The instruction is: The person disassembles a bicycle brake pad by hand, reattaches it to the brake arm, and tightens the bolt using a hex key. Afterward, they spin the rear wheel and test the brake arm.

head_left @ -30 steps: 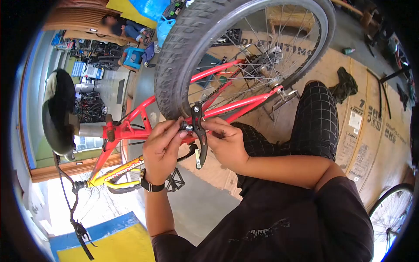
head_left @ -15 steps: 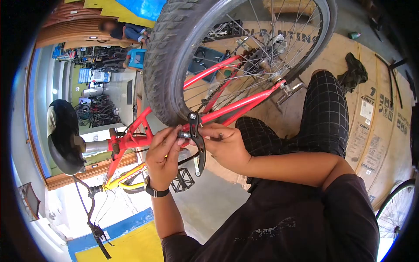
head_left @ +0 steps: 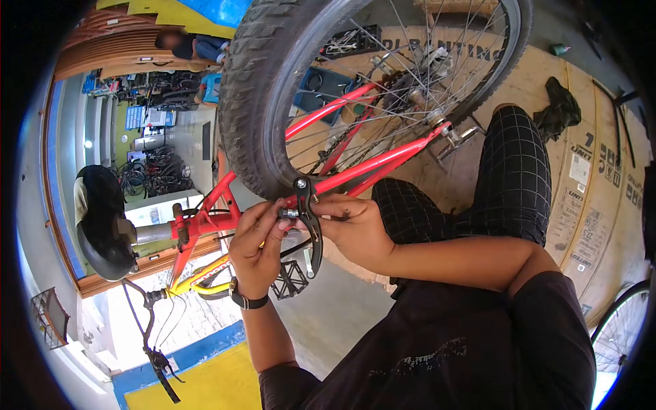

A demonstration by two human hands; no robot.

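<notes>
Nearest me, the person's black T-shirt (head_left: 424,342) and dark trousers with a pale grid (head_left: 519,171) frame the work from below and the right. Both hands meet in front of the bicycle. The left hand (head_left: 256,246), above a wrist with a black band (head_left: 249,299), has its grip pressed together, thumb and fingers pinching a small silver-and-black cylindrical part (head_left: 290,213). That part sits against the left edge of a curved black metal brake arm (head_left: 315,236), upright between the two hands. The right hand (head_left: 359,229) has its grip drawn in at the arm's opposite edge, fingertips touching there; I cannot tell whether they pinch anything, as the tips are partly hidden.

Room is tight on the upper side: the knobbly black tyre (head_left: 249,123) edges close to the left fingers, and the red metal bicycle frame (head_left: 376,164) runs just behind. Below, past the arm's lower end and beside the black cage pedal (head_left: 290,280), grey floor (head_left: 335,301) opens out.

Farther off, flattened brown cardboard (head_left: 574,198) carries a crumpled dark cloth (head_left: 557,113); at the far upper left another person (head_left: 208,48) is partly visible.
</notes>
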